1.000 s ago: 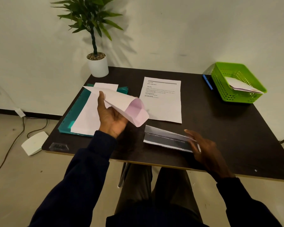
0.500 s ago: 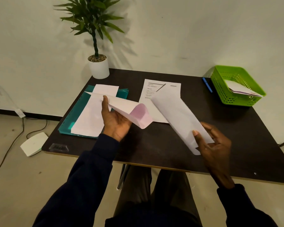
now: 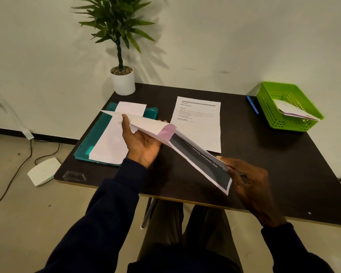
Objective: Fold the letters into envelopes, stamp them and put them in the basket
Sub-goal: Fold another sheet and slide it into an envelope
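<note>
Currently, head view only; left hand (image 3: pixel 144 142) at centre frame grips the envelope (image 3: pixel 146 125), thumb on top, fingers curled underneath, palm up; envelope is held off the table (image 3: pixel 283 164), mouth open toward lower right, pink lining showing; right hand (image 3: pixel 250 184) at lower right pinches the near end of the folded letter (image 3: pixel 203 160), dark printed band facing up; letter's far end meets the envelope mouth, can't tell how far in; green basket (image 3: pixel 291 127) at upper right on the table's far corner, at least one white envelope lying inside it; blue pen (image 3: pixel 252 105) just left of the basket; printed sheet (image 3: pixel 197 125) flat at table centre; teal folder (image 3: pixel 98 138) at left with white sheets (image 3: pixel 110 146) on it; potted plant (image 3: pixel 123 83) at the far left corner; white box (image 3: pixel 43 171) and cable on the floor, lower left.
</note>
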